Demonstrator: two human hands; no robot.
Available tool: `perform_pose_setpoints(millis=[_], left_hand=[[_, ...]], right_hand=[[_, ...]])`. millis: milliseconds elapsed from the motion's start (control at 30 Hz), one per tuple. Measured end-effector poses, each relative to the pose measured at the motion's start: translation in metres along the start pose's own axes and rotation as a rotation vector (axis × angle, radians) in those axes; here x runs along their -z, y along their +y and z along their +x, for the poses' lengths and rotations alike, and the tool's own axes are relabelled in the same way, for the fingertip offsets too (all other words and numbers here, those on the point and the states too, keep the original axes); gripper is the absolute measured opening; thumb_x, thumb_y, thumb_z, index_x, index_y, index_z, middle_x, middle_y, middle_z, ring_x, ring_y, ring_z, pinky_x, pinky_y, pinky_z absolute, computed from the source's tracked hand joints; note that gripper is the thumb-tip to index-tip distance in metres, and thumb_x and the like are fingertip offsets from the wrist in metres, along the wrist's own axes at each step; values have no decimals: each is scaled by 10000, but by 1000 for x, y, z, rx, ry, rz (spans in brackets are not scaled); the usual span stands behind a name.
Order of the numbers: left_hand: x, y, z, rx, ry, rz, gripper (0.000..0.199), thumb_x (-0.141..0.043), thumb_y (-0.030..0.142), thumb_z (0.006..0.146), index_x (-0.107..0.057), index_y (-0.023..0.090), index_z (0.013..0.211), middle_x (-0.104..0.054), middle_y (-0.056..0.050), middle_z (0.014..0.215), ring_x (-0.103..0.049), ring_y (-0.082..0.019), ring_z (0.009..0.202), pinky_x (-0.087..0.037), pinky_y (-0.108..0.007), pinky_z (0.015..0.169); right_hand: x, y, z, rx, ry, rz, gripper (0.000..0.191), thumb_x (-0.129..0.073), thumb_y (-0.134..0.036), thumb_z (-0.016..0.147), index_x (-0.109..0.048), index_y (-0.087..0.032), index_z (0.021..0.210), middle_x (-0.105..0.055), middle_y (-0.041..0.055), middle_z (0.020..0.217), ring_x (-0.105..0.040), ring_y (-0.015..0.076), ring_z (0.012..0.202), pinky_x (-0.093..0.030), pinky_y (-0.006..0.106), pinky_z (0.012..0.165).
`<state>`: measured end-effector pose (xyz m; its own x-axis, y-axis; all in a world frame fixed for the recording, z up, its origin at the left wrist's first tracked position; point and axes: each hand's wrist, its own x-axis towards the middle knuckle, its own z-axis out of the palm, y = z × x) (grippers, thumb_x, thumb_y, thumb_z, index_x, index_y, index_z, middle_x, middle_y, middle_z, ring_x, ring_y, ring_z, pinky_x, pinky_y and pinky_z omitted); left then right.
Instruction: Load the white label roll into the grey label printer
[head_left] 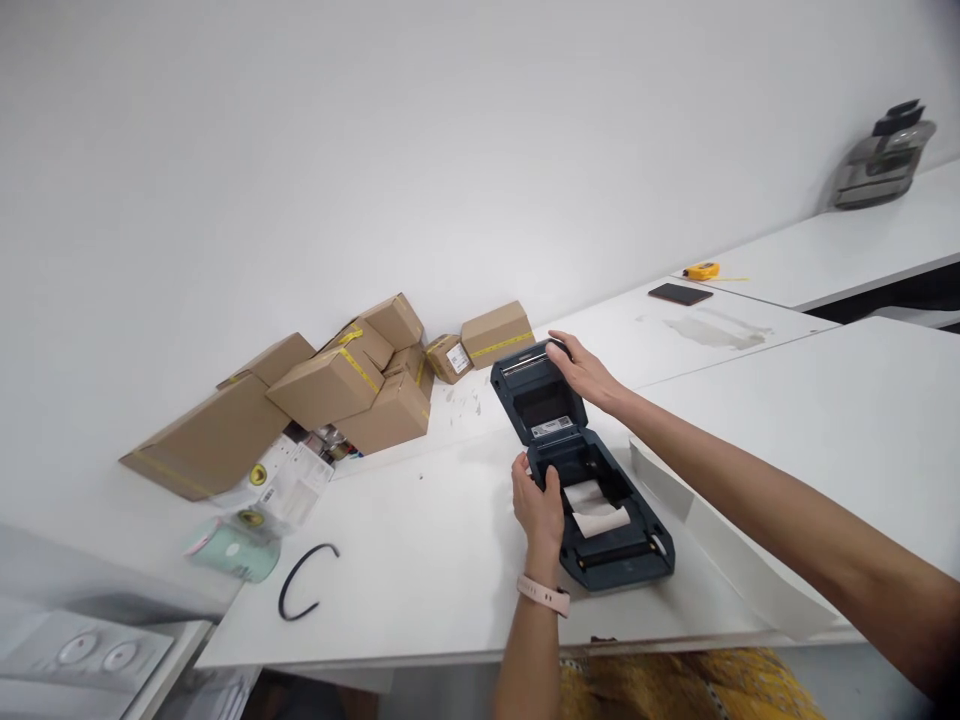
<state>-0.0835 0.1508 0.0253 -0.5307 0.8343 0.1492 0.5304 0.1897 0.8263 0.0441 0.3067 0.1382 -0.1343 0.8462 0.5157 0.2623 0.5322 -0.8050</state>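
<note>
A dark blue label printer (622, 560) lies on the white table with its lid (532, 400) swung up and back. In its bay sits white label paper (598, 510), its loose end curling toward the front. My right hand (581, 370) grips the upper edge of the lid, thumb on the inner face and fingers behind it. At the printer's left side, near the hinge, my left hand (538, 505) is closed on the base, thumb over the rim. A pink band (544, 595) circles my left wrist.
Cardboard boxes (330, 390) are piled against the wall at left. A black hair band (289, 585), a mint container (240, 550) and packets (296, 485) lie nearer. White backing paper (720, 550) lies right of the printer. Farther right are a phone (680, 293), tape measure (703, 271) and bottle (881, 165).
</note>
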Motion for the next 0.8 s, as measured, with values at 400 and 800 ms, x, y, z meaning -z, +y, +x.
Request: perform_pose_setpoints(millis=[400,800], left_hand=[[-1,-1,0,-101,-18,134,580,-588,328,927,-404,224,1468,-575,-144,1437,-570,-293,1312,-468,-420,1042],[0,3,-2,-100,-15,162,605,-561,289,923,-402,251,1505,-608,-132,1394,-603,-284,1269,-486,-381,1007]], right_hand=[[20,7,-86,594,-131,-393,235,-468,-252,995,-702,-232,995,-736,83,972,-659,223,923,-505,372,845],[-31,62,-113,568,-813,-816,77,-686,-142,716,-753,-178,711,-765,98,733,-679,259,824,-275,449,1073]])
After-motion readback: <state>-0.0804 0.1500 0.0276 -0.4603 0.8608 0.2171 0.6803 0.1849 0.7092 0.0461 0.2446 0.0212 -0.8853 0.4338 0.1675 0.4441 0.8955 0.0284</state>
